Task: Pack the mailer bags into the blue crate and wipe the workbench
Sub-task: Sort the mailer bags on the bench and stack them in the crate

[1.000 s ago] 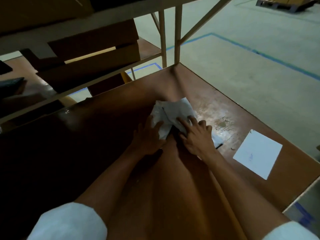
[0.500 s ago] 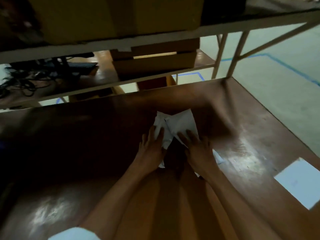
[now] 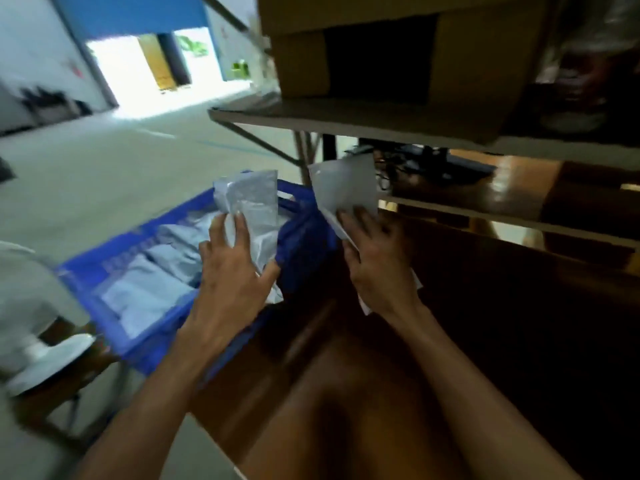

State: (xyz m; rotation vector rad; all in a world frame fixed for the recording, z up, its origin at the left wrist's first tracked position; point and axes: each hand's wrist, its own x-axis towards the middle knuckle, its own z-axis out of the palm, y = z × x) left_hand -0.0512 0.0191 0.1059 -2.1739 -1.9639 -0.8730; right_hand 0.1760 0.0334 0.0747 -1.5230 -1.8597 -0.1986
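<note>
Holding one grey bag (image 3: 254, 206) in the left hand (image 3: 230, 278) above the blue crate (image 3: 114, 317) and another bag (image 3: 346, 188) in the right hand (image 3: 377, 261) over the worktop (image 3: 363, 393), fingers clamped on both, the person is best laying them flat beside those inside.
</note>
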